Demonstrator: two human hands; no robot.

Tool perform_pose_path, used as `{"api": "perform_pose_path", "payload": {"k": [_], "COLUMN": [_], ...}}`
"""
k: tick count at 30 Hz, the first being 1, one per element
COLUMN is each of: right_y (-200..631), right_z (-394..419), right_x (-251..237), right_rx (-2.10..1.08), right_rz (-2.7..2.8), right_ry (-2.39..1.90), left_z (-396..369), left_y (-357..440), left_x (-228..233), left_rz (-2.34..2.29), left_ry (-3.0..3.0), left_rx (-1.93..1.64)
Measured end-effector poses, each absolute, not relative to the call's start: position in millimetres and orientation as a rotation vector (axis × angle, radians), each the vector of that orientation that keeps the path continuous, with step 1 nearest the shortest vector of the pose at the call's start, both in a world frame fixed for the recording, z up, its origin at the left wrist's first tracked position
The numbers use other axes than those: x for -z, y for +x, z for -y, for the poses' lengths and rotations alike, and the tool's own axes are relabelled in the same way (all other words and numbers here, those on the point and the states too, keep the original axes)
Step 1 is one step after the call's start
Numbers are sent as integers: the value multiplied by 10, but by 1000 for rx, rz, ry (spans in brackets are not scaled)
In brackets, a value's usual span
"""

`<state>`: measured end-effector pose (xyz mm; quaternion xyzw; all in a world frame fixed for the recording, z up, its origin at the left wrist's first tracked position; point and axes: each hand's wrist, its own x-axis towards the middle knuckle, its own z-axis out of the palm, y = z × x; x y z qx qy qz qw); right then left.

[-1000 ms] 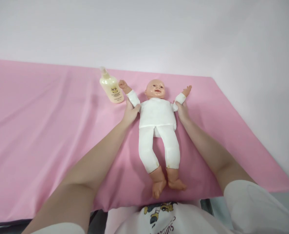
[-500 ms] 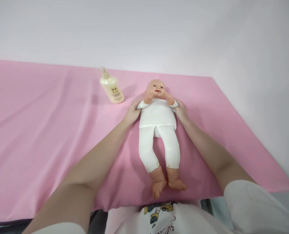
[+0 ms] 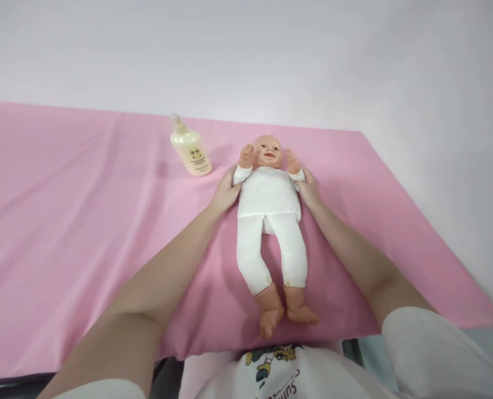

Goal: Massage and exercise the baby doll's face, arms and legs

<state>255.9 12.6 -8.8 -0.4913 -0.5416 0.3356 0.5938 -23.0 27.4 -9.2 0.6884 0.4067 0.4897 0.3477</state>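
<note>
1 pump bottle point(image 3: 192, 152) is on the pink cloth point(image 3: 84, 221) toward the far edge, its top pointing to the far left. It is pale yellow, with a paler pump, a small cartoon print on the front and dark lettering too small to read. The cloth covers the table, rippled with long creases on the left and smoother on the right. Behind it is a plain white wall point(image 3: 230, 55). A black strip point(image 3: 18, 384) shows below the cloth's near left edge.
</note>
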Motion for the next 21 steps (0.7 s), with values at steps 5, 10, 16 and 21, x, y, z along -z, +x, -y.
{"api": "perform_pose_path", "payload": {"k": [5,10,16,21], "right_y": [2540,2527,2532,2551], "right_z": [-111,-100,-133,-166], "right_x": [53,31,80,115], "right_rx": [-784,-792,-792,-821], "right_rz": [1179,1115,968,930], "right_ry": [-1197,-1249,-1245,-1216], "left_z": [-328,-414,-494,-525], "left_y": [-268,-296,-310,-304], "left_x": [159,265,393,415], "left_rz": [-1066,-1110,-1188,-1185], "left_ry": [1777,1751,1641,1619], "left_rx": [-1270,-1305,-1405,-1493]}}
